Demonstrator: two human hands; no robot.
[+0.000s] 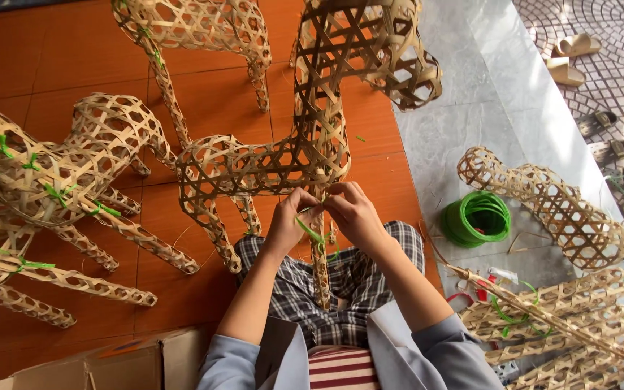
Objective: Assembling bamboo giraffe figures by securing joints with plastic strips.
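From the head camera I see my left hand (pixel 288 217) and right hand (pixel 352 211) pinched shut, close together on a thin green plastic tie strip (pixel 312 232), right at the front leg of the pale woven bamboo animal frame (pixel 283 155); that leg runs near-to-far between my knees, equally close to both hands. The frame stands on an orange tiled floor (pixel 204 289), more woven figures left, a green strip coil (pixel 477 218) on grey stone right.

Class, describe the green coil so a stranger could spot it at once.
Start at the pale grey stone strip right of the orange tiled floor. The green coil lies there, beside a woven bamboo piece. It alone is a solid bright-green ring; everything nearby is tan latticework.
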